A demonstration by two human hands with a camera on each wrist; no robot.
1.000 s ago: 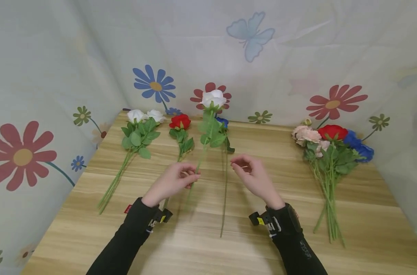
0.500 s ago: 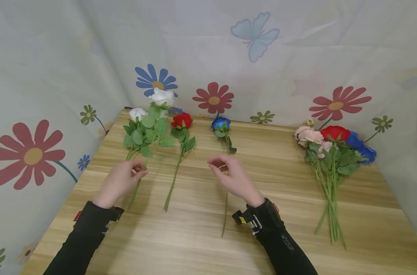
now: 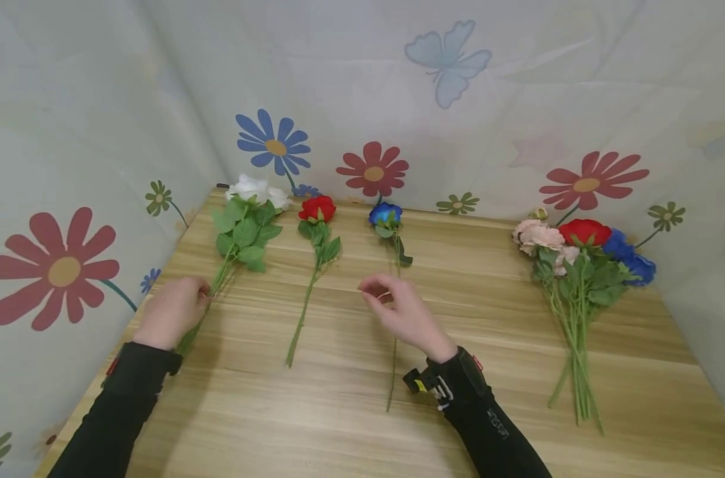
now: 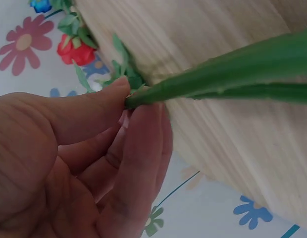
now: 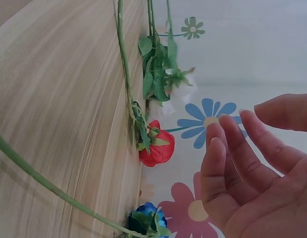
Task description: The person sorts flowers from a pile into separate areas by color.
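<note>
While the nearer left hand (image 3: pixel 174 311) pinches a green stem (image 4: pixel 218 73) slanting forward-right to white roses (image 3: pixel 257 190), the right hand (image 3: pixel 404 315) hovers empty, loosely curved.

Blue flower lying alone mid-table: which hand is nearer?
Right. The right hand is over the stem of the blue flower, short of its bloom; the left hand is farther left, past the single red flower, pinching a white flower by its stem.

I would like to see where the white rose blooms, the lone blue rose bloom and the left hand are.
White rose blooms (image 3: pixel 251 189), head view: on the petals.
Lone blue rose bloom (image 3: pixel 386 211), head view: on the petals.
Left hand (image 3: pixel 172 312), head view: on its back.
</note>
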